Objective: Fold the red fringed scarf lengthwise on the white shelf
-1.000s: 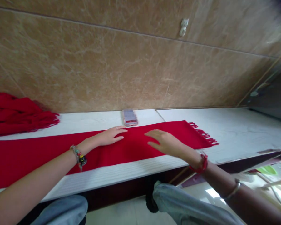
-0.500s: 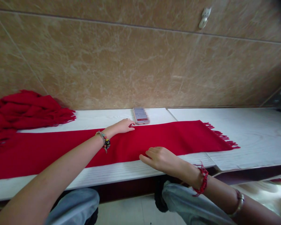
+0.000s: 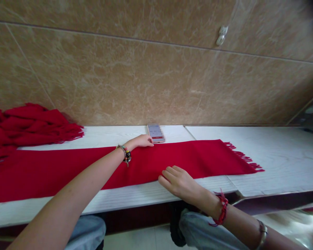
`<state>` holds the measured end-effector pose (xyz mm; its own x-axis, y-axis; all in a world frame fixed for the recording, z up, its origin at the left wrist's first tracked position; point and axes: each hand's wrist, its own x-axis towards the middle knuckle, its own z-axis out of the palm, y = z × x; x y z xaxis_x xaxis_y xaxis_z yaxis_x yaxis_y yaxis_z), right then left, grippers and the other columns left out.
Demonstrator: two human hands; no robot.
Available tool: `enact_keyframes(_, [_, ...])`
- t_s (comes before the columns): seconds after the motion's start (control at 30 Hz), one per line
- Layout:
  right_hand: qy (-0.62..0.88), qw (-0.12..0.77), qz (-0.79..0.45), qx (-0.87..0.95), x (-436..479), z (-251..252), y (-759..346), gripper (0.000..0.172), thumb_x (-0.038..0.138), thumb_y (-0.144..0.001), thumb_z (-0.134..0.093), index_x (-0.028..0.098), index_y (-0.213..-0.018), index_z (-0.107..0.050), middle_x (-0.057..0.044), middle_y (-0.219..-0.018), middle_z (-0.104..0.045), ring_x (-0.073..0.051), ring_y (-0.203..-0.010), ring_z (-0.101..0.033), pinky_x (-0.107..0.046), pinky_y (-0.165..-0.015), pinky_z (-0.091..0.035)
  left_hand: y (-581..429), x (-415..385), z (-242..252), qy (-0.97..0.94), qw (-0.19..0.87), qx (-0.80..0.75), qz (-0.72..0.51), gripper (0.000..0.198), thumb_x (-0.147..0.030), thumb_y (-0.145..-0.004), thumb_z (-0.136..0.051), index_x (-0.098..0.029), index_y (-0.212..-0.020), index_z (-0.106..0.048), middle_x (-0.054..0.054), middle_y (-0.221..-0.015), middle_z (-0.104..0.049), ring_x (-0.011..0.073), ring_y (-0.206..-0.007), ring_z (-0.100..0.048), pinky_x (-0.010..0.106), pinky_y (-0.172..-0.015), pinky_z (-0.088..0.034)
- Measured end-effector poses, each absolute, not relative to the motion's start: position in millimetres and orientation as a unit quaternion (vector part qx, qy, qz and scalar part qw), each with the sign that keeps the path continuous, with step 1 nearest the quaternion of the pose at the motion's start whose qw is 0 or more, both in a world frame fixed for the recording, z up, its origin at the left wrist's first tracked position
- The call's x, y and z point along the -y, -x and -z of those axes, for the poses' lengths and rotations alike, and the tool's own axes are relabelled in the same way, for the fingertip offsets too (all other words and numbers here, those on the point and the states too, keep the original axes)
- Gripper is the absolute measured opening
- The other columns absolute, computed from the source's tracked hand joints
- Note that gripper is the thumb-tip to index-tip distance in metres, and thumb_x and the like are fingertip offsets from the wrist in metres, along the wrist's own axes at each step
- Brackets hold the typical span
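Note:
A long red scarf lies flat along the white bench top, its fringed end to the right. At its far edge, just in front of the phone, my left hand is closed with thumb and fingertips pinched at the cloth. My right hand is at the near edge, its fingers curled over the border and the thumb by the hem. The exact grip under the right fingers is partly hidden.
A phone with a lit screen rests against the tiled wall. Crumpled red fringed cloth is heaped at the left. A small white hook is fixed to the wall. The bench top's front edge runs above my knees.
My left hand has slid slightly right along the scarf's far edge. The right hand has also shifted a little right along the near edge. The camera view has tilted slightly upward.

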<state>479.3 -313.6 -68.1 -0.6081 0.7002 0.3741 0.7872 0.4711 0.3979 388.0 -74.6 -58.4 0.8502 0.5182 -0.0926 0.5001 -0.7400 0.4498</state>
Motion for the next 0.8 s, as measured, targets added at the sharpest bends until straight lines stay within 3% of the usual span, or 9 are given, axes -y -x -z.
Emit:
enact_keyframes(0.17, [0.446, 0.078, 0.296, 0.841, 316, 68, -475, 0.015, 0.002, -0.080, -0.043, 0.015, -0.079, -0.052, -0.003, -0.068, -0.053, -0.016, -0.060, -0.046, -0.030, -0.052, -0.030, -392, 71, 55, -0.918, 0.286, -0.277, -0.007, 0.017, -0.026, -0.063, -0.055, -0.015, -0.070, -0.066, -0.001, -0.066, -0.065, 0.0124, -0.061, -0.054, 0.019, -0.055, -0.037])
enact_keyframes(0.37, [0.457, 0.091, 0.301, 0.832, 319, 65, -474, 0.016, 0.002, -0.078, -0.046, 0.016, -0.072, -0.051, -0.002, -0.064, -0.050, -0.016, -0.057, -0.044, -0.030, -0.049, -0.029, -390, 69, 50, -0.894, 0.350, -0.277, -0.035, 0.016, -0.024, -0.059, -0.059, -0.016, -0.071, -0.066, 0.000, -0.075, -0.066, 0.0141, -0.071, -0.055, 0.020, -0.064, -0.039])
enact_keyframes(0.57, [0.466, 0.111, 0.314, 0.820, 322, 61, -478, 0.017, 0.001, -0.076, -0.049, 0.017, -0.068, -0.050, -0.001, -0.062, -0.049, -0.015, -0.054, -0.042, -0.030, -0.048, -0.029, -385, 70, 42, -0.862, 0.420, -0.273, -0.069, 0.025, -0.032, -0.061, -0.061, -0.014, -0.077, -0.065, 0.003, -0.079, -0.066, 0.0148, -0.073, -0.056, 0.022, -0.066, -0.040])
enact_keyframes(0.8, [0.486, 0.151, 0.358, 0.783, 338, 23, -504, 0.019, 0.003, -0.081, -0.042, 0.016, -0.070, -0.051, -0.002, -0.064, -0.050, -0.015, -0.056, -0.042, -0.028, -0.051, -0.031, -413, 79, 12, -0.818, 0.499, -0.252, -0.135, 0.036, -0.037, -0.070, -0.060, -0.015, -0.099, -0.058, 0.008, -0.103, -0.062, 0.0152, -0.087, -0.058, 0.025, -0.074, -0.043])
